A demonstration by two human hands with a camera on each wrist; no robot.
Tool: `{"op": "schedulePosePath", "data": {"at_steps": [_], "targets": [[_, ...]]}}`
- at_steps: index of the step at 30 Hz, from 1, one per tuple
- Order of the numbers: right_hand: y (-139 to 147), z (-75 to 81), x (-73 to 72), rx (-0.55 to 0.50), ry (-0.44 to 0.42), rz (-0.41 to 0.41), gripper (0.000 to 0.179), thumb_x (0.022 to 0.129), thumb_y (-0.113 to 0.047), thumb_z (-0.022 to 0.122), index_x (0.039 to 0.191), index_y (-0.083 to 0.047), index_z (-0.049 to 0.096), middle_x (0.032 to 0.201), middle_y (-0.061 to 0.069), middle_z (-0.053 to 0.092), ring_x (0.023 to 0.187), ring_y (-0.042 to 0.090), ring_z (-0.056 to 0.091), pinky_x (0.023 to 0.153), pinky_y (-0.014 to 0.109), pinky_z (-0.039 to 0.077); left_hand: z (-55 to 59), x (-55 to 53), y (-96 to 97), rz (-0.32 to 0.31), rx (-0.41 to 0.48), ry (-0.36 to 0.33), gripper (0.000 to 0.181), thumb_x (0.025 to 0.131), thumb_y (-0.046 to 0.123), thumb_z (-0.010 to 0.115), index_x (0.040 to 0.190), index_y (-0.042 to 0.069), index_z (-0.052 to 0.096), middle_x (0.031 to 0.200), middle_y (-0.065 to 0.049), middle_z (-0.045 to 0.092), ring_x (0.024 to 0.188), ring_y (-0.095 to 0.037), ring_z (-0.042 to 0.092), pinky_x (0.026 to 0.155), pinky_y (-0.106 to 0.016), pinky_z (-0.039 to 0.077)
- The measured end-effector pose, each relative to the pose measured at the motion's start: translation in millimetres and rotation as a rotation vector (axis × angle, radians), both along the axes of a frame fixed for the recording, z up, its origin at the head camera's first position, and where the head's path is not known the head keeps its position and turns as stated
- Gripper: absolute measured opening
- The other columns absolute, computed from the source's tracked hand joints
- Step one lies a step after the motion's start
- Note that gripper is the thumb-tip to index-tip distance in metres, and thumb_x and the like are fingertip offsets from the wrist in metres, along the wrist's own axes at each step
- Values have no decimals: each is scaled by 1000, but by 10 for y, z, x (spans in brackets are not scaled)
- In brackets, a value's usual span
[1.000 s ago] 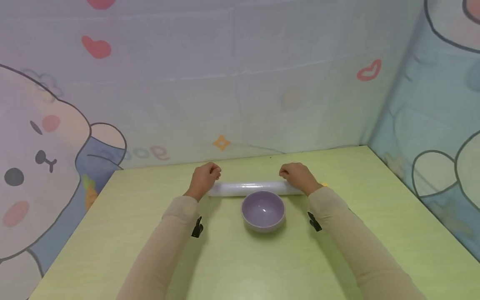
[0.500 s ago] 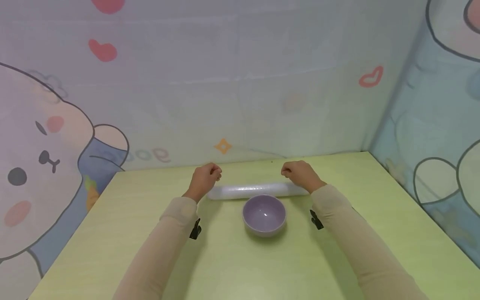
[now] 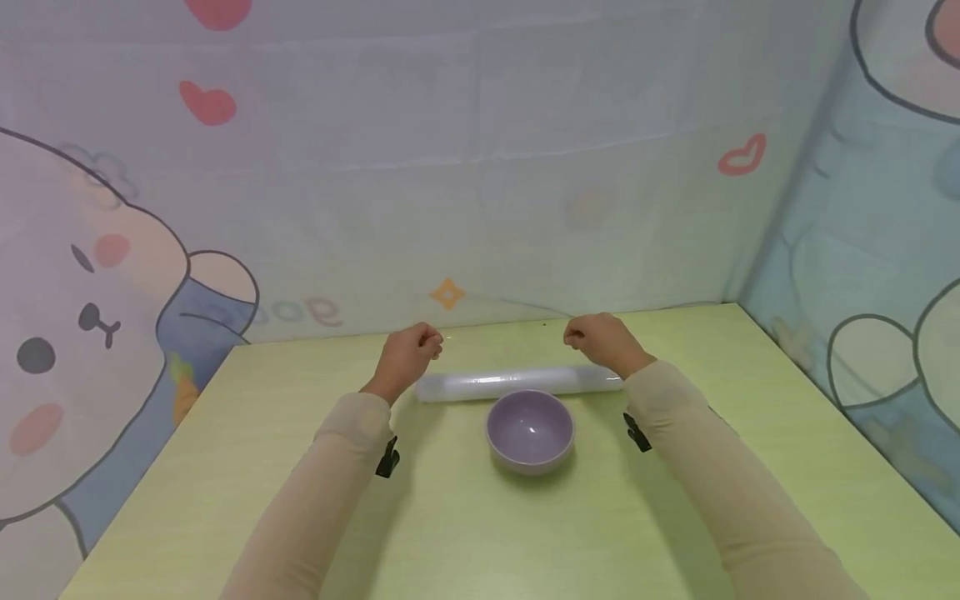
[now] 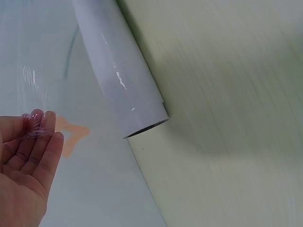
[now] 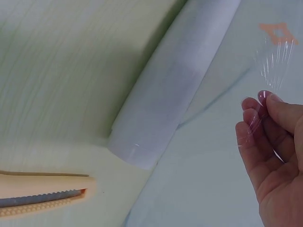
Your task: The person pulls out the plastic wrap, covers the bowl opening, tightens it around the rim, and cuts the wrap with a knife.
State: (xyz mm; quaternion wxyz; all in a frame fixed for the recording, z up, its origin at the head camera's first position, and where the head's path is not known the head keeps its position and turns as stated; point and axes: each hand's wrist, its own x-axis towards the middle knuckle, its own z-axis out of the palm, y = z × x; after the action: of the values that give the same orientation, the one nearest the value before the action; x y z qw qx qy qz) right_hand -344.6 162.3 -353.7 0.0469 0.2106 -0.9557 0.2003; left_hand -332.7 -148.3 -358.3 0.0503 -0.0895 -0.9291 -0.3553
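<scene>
A roll of clear plastic wrap (image 3: 517, 382) lies crosswise on the table, just behind a purple bowl (image 3: 529, 432). Above the roll's left end, my left hand (image 3: 408, 354) pinches the edge of a thin plastic wrap sheet (image 4: 33, 80) between thumb and fingertips. My right hand (image 3: 606, 343) pinches the sheet's other corner over the right end; creases fan out from its fingertips in the right wrist view. The film between the hands is nearly invisible in the head view. Near the roll's right end, the right wrist view shows an orange-yellow tool with a serrated blade (image 5: 45, 194).
The pale green table (image 3: 480, 533) runs back to a printed cloth backdrop (image 3: 360, 208). A second cloth side (image 3: 885, 250) rises at the right. In the head view the right forearm hides the serrated tool.
My right hand has risen slightly and moved a little to the right. The left hand stays nearly in place, still pinching the film. The head view has shifted slightly.
</scene>
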Motion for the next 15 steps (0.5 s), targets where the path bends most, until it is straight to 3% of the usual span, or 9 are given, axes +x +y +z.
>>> {"op": "schedulePosePath", "data": {"at_steps": [8, 15], "targets": [[-7, 125, 32, 2, 14, -7, 16, 93, -13, 54, 98, -5, 67, 91, 10, 68, 84, 25, 62, 78, 40, 49, 59, -6, -14, -13, -7, 18, 21, 97, 24, 46, 103, 8, 60, 100, -10, 67, 92, -22, 64, 82, -38, 49], [21, 140, 38, 6, 3, -28, 17, 93, -14, 54, 99, -6, 67, 94, 10, 68, 87, 25, 61, 80, 41, 48, 133, -14, 7, -33, -13, 46, 22, 97, 23, 46, 104, 8, 60, 98, -9, 67, 91, -22, 64, 82, -38, 50]]}}
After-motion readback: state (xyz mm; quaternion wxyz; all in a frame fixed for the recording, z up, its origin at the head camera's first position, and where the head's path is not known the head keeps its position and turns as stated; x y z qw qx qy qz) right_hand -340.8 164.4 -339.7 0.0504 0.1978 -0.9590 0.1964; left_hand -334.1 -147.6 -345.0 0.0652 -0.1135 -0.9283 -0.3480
